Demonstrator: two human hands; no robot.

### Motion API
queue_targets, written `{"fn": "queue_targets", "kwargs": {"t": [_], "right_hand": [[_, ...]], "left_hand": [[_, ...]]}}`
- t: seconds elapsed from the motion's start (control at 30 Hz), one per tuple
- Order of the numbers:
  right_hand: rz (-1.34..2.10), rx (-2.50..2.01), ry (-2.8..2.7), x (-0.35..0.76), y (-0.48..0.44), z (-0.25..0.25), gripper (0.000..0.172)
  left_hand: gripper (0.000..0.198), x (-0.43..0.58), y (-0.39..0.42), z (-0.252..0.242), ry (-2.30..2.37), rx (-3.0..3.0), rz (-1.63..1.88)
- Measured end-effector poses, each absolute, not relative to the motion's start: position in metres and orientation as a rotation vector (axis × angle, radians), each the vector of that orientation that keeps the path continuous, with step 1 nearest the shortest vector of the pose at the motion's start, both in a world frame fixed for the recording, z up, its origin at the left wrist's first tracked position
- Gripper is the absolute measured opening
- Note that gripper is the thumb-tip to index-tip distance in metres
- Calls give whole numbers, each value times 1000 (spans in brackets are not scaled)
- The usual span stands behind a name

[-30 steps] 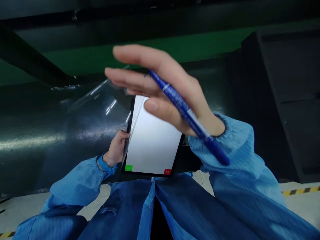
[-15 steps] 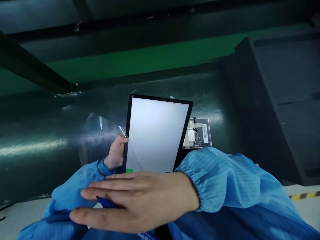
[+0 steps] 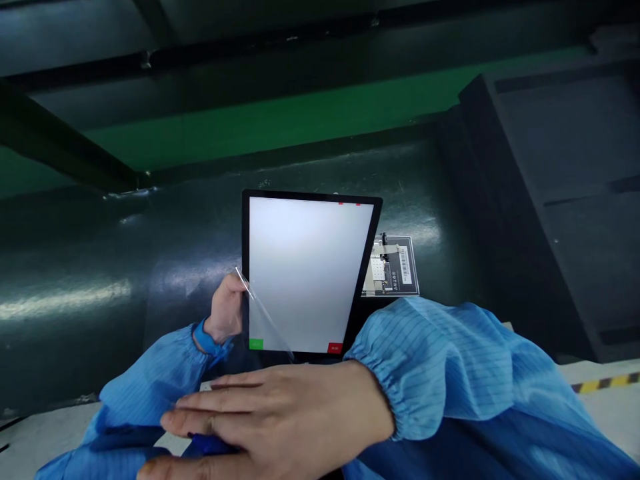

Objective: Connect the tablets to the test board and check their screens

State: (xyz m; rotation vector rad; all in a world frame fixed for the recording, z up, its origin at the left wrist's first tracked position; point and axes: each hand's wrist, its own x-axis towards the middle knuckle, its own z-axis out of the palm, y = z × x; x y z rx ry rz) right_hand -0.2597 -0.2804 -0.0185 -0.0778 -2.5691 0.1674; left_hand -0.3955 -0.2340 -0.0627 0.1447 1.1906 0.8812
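My left hand (image 3: pixel 227 308) grips the left edge of a tablet (image 3: pixel 305 273), thumb on the front. Its lit screen is white, with small red marks along the top, a green box bottom left and a red box bottom right. Clear film (image 3: pixel 267 317) runs from my thumb across the lower left of the screen. My right hand (image 3: pixel 280 420) stretches flat across the front below the tablet, back towards me, fingers extended. A slim blue pen-like object (image 3: pixel 213 445) shows between its fingers; most of it is hidden behind the hand.
Behind the tablet's right side lies an opened device with exposed circuitry (image 3: pixel 393 267) and a label. A large dark box-like structure (image 3: pixel 565 220) stands at the right. The dark green tabletop (image 3: pixel 100 260) is shiny, and a dark post (image 3: pixel 65 137) slants at the left.
The tablet has shifted slightly left, uncovering the red box at bottom right. The film at its left shows less spread. My right hand has dropped a little lower.
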Motion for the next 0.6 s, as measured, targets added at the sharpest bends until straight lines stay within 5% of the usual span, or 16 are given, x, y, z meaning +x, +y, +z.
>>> {"fn": "queue_targets", "kwargs": {"t": [0.6], "right_hand": [[-5, -3, -2580, -268, -279, -25, 44]], "left_hand": [[21, -399, -236, -69, 1288, 98, 1108]]}}
